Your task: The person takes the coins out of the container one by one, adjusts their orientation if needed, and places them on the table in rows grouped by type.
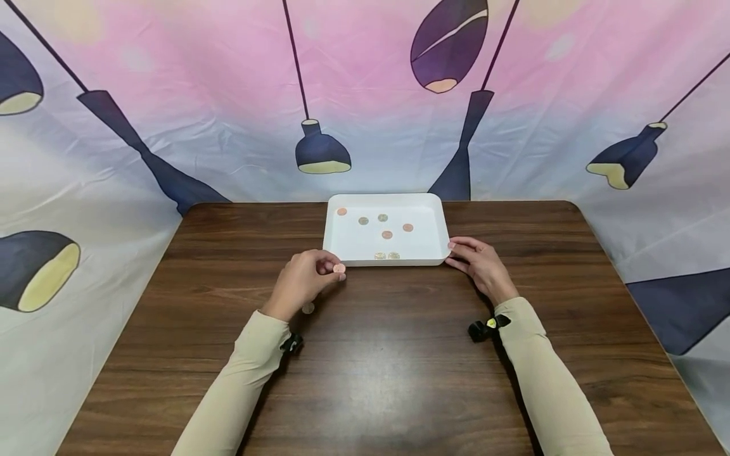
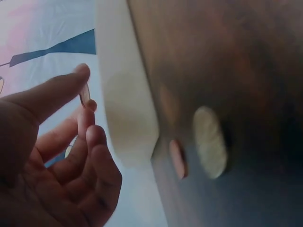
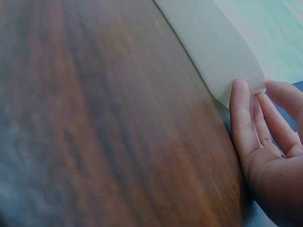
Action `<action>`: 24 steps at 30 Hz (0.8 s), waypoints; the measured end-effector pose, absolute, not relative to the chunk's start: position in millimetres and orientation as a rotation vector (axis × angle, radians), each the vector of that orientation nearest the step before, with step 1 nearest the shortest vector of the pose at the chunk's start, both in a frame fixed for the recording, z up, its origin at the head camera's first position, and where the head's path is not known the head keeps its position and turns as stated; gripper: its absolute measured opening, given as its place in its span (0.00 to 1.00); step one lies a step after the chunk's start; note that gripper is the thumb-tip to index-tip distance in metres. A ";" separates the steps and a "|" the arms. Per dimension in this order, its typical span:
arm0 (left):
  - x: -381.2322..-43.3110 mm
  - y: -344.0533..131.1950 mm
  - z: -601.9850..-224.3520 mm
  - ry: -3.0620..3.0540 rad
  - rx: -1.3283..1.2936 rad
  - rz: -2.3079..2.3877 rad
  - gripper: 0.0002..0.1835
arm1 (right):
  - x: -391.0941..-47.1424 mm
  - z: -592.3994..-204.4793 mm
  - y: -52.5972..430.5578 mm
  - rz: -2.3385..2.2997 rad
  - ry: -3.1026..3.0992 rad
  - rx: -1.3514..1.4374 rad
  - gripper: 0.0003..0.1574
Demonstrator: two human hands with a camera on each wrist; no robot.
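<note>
My left hand point(image 1: 305, 278) pinches a copper coin point(image 1: 339, 268) between thumb and fingertips, just off the front left corner of the white tray point(image 1: 365, 262). Seen from the left wrist, that coin point(image 2: 85, 94) is nearly edge-on. Below this hand, a larger pale coin point(image 2: 210, 143) and a small copper coin point(image 2: 178, 159) lie on the table; the head view shows just one coin point(image 1: 308, 308) there. At the tray's front right corner my right hand point(image 1: 481, 266) grips the rim, thumb at the edge and fingers along the outer wall point(image 3: 213, 52).
Inside the tray lie several coins, among them a copper coin point(image 1: 407, 228) and two pale coins by the front wall, one being a gold-toned coin point(image 1: 393, 256). The dark wood table point(image 1: 388, 380) ends behind the tray at a printed cloth backdrop point(image 1: 239, 126).
</note>
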State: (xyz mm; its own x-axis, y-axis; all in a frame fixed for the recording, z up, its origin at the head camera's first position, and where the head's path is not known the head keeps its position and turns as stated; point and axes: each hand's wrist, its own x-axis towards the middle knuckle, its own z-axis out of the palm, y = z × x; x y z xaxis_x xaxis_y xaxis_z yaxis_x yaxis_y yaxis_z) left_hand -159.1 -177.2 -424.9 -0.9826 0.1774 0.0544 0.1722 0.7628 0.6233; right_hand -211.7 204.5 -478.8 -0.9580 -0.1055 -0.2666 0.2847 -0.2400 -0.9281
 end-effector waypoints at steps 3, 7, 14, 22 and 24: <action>-152.6 -173.3 -430.3 2.933 0.200 1.001 0.08 | -211.6 -480.0 203.4 -2.282 1.754 0.209 0.22; -145.2 -166.9 -437.6 2.941 0.108 0.927 0.11 | -211.1 -481.5 201.4 -2.275 1.748 0.201 0.23; -143.2 -155.8 -440.4 2.982 -0.008 0.818 0.08 | -210.1 -481.1 204.3 -2.281 1.763 0.214 0.22; -151.6 -148.9 -439.6 2.954 -0.020 0.731 0.10 | -211.3 -479.6 207.0 -2.293 1.754 0.203 0.18; -153.8 -147.7 -439.7 2.951 -0.005 0.728 0.10 | -211.5 -479.4 207.2 -2.293 1.754 0.205 0.18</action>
State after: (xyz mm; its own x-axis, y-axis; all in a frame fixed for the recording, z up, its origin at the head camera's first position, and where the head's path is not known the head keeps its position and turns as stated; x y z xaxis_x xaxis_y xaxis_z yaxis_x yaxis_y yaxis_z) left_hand -153.8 -147.7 -439.7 -0.9948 0.0213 -0.0994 -0.0273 0.8857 0.4635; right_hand -211.5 207.2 -479.4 -0.9597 -0.1097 -0.2589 0.2786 -0.2458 -0.9284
